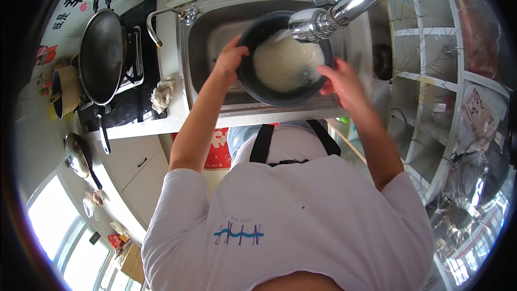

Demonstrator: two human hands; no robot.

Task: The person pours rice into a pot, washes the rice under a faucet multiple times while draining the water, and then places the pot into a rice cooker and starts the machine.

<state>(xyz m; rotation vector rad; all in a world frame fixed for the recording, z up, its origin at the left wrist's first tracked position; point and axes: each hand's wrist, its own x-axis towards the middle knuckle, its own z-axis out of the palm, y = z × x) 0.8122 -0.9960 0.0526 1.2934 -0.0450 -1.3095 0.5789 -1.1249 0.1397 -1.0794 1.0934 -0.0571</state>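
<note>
A dark round inner pot (258,91) is in the stainless steel sink (220,34), with white rice grains and cloudy water (282,58) inside. My left hand (231,58) grips its left rim, thumb over the edge. On the right side my right hand (343,81) holds the rim, with the thumb reaching over the inner edge and the fingers outside. Above the pot's far right side hangs a chrome faucet (313,26), and a thin stream of water runs from its mouth into the pot. The faucet hides part of the far rim.
Left of the sink, a crumpled cloth (162,93) lies on the counter near a small curved tap (152,28). A wok (103,56) stands tilted on the black stove (121,115). At the right is a white-framed rack (428,76) with wires. The counter edge (282,119) runs before me.
</note>
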